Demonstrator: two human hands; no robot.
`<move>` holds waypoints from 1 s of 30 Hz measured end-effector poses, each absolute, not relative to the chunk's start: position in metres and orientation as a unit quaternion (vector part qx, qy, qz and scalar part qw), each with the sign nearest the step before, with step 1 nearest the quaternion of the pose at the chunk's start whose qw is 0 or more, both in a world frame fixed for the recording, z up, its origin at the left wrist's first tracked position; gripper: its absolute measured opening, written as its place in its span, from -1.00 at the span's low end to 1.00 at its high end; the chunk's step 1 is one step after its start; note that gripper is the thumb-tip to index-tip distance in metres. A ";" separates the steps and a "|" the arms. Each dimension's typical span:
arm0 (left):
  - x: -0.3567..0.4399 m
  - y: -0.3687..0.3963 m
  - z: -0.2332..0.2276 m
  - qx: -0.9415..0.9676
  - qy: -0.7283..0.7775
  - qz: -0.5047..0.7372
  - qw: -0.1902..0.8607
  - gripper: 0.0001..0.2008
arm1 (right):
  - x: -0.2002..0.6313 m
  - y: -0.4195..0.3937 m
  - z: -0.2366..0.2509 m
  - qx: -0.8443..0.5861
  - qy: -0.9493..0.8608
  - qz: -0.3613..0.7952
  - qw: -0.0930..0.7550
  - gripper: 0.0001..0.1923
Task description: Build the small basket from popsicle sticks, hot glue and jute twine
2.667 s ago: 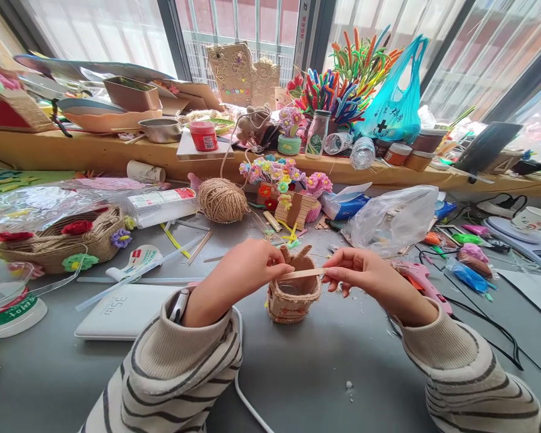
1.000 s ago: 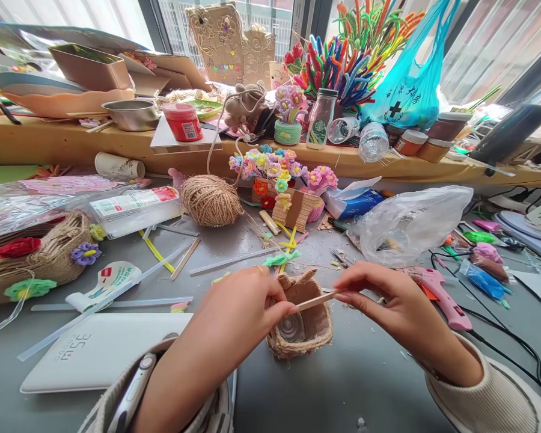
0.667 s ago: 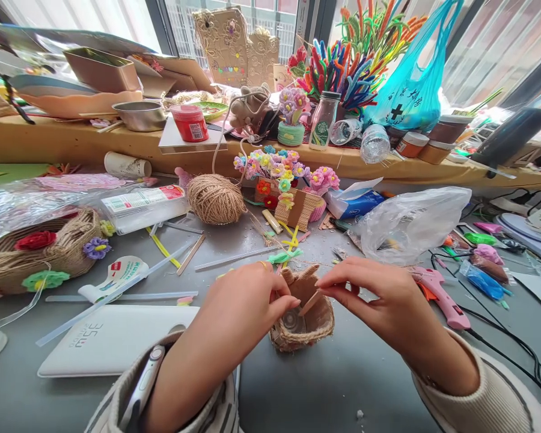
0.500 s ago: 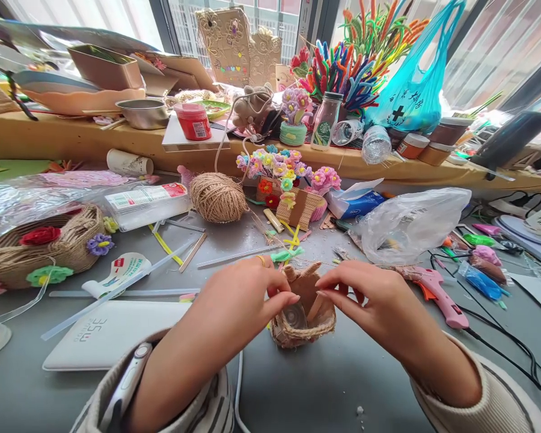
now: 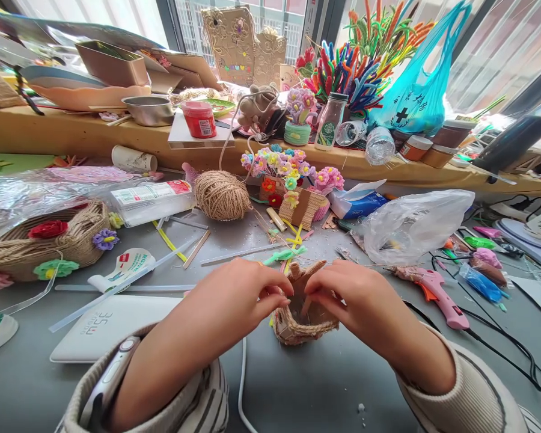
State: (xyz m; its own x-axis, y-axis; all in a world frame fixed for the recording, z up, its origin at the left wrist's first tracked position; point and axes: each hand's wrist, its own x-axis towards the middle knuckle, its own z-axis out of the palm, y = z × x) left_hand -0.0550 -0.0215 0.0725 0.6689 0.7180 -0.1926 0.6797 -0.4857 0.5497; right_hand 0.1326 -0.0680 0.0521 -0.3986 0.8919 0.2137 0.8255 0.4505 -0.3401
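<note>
A small twine-wrapped basket (image 5: pixel 303 319) is set on the grey table (image 5: pixel 324 385), directly in front of the person and between the two hands. It stands upright with its opening turned upward; two pointed twine ears rise from its far rim, toward the window. Its long axis cannot be told, since both hands cover much of the rim.

The left hand (image 5: pixel 234 297) is laid against the basket's left rim, with the fingertips (image 5: pixel 283 296) curled over the edge and pinched together there. The right hand (image 5: pixel 349 297) is placed over the right rim, its fingers (image 5: pixel 310 293) bent down into the opening. Whether anything is gripped inside cannot be told, because the fingertips are hidden by the basket wall. The two hands are nearly touching above the opening. Striped sleeves are worn on both arms, and a watch (image 5: pixel 108 385) is seen on the left wrist.

Just beyond the basket, a green and yellow pipe-cleaner scrap (image 5: pixel 285 254) is left on the table. A ball of jute twine (image 5: pixel 222 195) is placed farther back on the left, near a cardboard planter of pipe-cleaner flowers (image 5: pixel 293 186). A pink glue gun (image 5: pixel 433 288) is laid to the right, with a crumpled clear plastic bag (image 5: pixel 410 224) behind it. A white flat device (image 5: pixel 112 325) is seen to the left, and a larger twine basket with flowers (image 5: pixel 49 240) farther left.
</note>
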 end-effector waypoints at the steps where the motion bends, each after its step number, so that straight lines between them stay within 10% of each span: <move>1: -0.057 -0.021 0.073 0.854 0.410 0.034 0.317 -0.83 | 0.132 -0.068 0.053 -0.515 -0.830 0.094 0.190 -0.91; 30: -0.050 -0.025 0.075 0.862 0.457 -0.013 0.220 -0.76 | 0.115 -0.071 0.039 -0.498 -0.805 0.179 0.268 -0.82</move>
